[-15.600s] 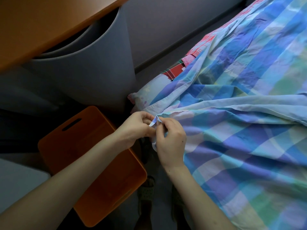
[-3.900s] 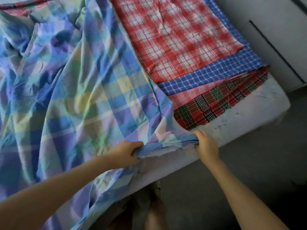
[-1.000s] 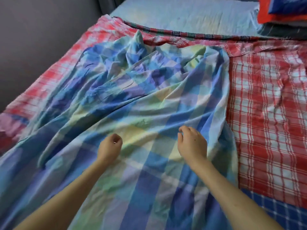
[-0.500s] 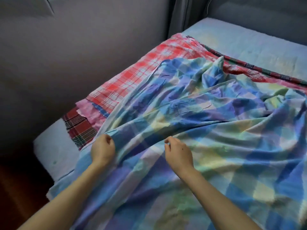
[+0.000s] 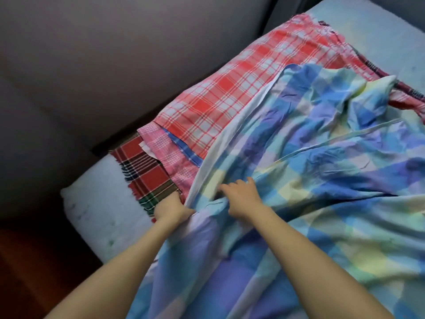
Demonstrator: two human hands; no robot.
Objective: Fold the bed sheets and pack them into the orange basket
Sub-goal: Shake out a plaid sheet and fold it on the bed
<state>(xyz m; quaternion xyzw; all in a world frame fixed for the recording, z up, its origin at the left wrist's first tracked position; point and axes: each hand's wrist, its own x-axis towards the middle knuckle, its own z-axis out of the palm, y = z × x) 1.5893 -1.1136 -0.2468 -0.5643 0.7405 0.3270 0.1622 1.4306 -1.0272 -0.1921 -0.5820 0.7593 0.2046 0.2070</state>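
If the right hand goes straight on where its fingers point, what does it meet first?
Probably the white hem of the blue checked sheet, then the pink checked cloth beyond; depth is unclear.
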